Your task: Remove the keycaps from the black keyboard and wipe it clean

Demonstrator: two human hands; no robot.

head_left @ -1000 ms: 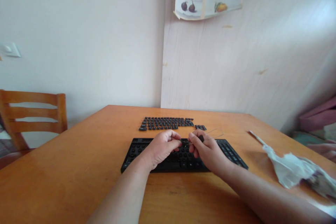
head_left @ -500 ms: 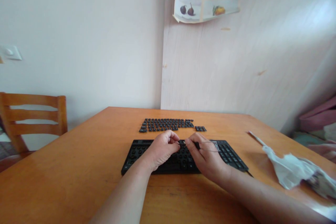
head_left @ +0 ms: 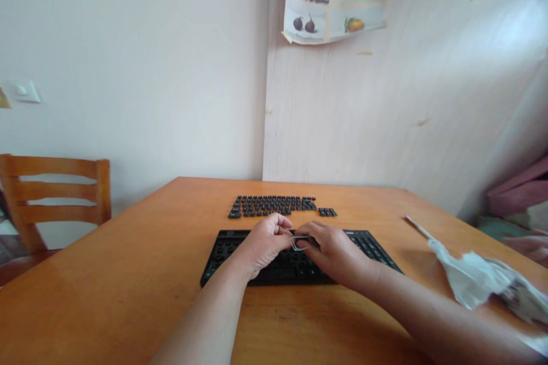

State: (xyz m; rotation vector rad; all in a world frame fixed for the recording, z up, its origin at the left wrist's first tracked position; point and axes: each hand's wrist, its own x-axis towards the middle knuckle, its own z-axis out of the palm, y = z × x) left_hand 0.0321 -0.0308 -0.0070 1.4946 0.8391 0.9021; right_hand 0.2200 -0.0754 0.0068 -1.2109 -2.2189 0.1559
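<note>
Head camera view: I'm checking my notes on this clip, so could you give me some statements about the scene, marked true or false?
1. Loose keycaps lie on the table beyond the keyboard. True.
2. The left hand and the right hand are both over the keyboard. True.
3. The right hand holds nothing. False: it holds a wire tool.
4. A crumpled white bag lies to the right of the keyboard. True.
5. The white bag touches the keyboard. False: they are apart, with table between them.
</note>
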